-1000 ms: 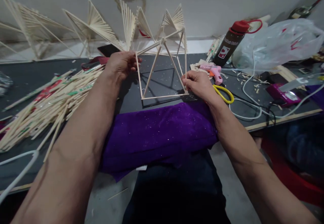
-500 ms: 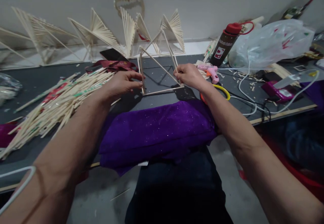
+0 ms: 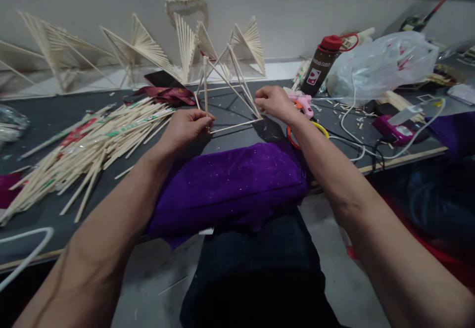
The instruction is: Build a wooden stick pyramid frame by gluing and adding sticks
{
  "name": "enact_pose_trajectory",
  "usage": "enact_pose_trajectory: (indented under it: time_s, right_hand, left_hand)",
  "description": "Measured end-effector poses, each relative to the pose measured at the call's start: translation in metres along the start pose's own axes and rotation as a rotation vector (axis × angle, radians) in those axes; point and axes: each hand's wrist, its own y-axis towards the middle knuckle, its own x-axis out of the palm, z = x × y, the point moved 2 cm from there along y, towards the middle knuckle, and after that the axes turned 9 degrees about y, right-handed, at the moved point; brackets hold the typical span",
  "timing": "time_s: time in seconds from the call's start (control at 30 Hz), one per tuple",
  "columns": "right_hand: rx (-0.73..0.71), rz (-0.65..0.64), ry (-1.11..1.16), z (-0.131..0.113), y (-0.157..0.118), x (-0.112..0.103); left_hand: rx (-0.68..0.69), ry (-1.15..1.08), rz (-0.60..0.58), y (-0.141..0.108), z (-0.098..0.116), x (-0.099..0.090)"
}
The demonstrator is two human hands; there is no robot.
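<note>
A frame of thin wooden sticks (image 3: 233,126) stands on the dark table, with a square-like base and slanted sticks rising from it. My left hand (image 3: 191,126) is closed, its thumb and fingers pinching the lower end of the upright stick (image 3: 206,83) at the frame's near left corner. My right hand (image 3: 276,103) hovers just beside the frame's right slanted sticks (image 3: 242,75). Its fingers are loosely curled, with a small gap between thumb and forefinger and nothing visible in them. A folded purple cloth (image 3: 230,184) lies between my forearms at the table's front edge.
Left lies a heap of loose sticks (image 3: 89,150). Finished-looking stick structures (image 3: 139,46) line the wall. To the right are a pink glue gun (image 3: 305,104), scissors with yellow and orange handles (image 3: 321,130), a bottle (image 3: 322,66), a plastic bag (image 3: 386,63) and a white cable (image 3: 343,115).
My left hand has gone from loosely open beside the upright to pinching its foot. My right hand has come off the right stick and sits slightly higher. The view has shifted a little.
</note>
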Motion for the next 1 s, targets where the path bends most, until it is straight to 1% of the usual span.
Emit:
enact_pose_trajectory:
  time_s: [0.07,0.1,0.17,0.23,0.33,0.4,0.43,0.5,0.57,0.63,0.7,0.77,0.8,0.87,0.93,1.0]
  right_hand:
    - [0.020,0.018,-0.014,0.012,-0.007,-0.008]
    - [0.034,0.006,-0.036,0.017,-0.011,-0.011]
    - [0.064,-0.058,-0.105,0.023,-0.018,-0.015]
    - [0.084,-0.133,-0.205,0.021,-0.025,-0.014]
    - [0.097,-0.214,-0.344,0.010,-0.030,-0.004]
    - [0.117,-0.225,-0.389,0.004,-0.031,0.003]
    - [0.124,-0.209,-0.387,0.003,-0.032,0.005]
    - [0.128,-0.161,-0.319,0.004,-0.033,0.003]
    - [0.144,-0.094,-0.149,0.010,-0.034,-0.005]
    - [0.188,0.022,0.096,0.016,-0.036,-0.021]
    - [0.207,0.169,0.340,0.020,-0.038,-0.042]
    - [0.182,0.248,0.502,0.019,-0.041,-0.060]
    - [0.166,0.247,0.537,0.017,-0.042,-0.066]
    - [0.144,0.197,0.523,0.013,-0.045,-0.070]
    - [0.147,0.129,0.475,0.011,-0.049,-0.064]
    - [0.127,0.001,0.293,0.010,-0.053,-0.052]
  left_hand:
    - [-0.028,-0.031,-0.016,-0.002,-0.003,0.004]
    - [-0.035,-0.049,-0.024,-0.002,-0.004,0.006]
    - [-0.034,-0.070,-0.036,-0.003,-0.007,0.008]
    - [-0.010,-0.081,-0.029,-0.002,-0.009,0.008]
    - [0.019,-0.070,0.001,0.000,-0.011,0.007]
    - [0.029,-0.057,0.024,0.000,-0.013,0.006]
    - [0.034,-0.050,0.034,0.000,-0.014,0.005]
    - [0.043,-0.054,0.056,0.000,-0.017,0.004]
    - [0.041,-0.061,0.069,0.000,-0.021,0.003]
    - [0.040,-0.066,0.072,0.001,-0.025,0.002]
    - [0.042,-0.063,0.078,0.003,-0.027,0.003]
    - [0.042,-0.054,0.093,0.004,-0.028,0.003]
    - [0.042,-0.045,0.102,0.004,-0.027,0.004]
    - [0.041,-0.028,0.111,0.005,-0.024,0.006]
    - [0.038,-0.015,0.099,0.005,-0.021,0.008]
    - [0.029,-0.009,0.079,0.004,-0.017,0.010]
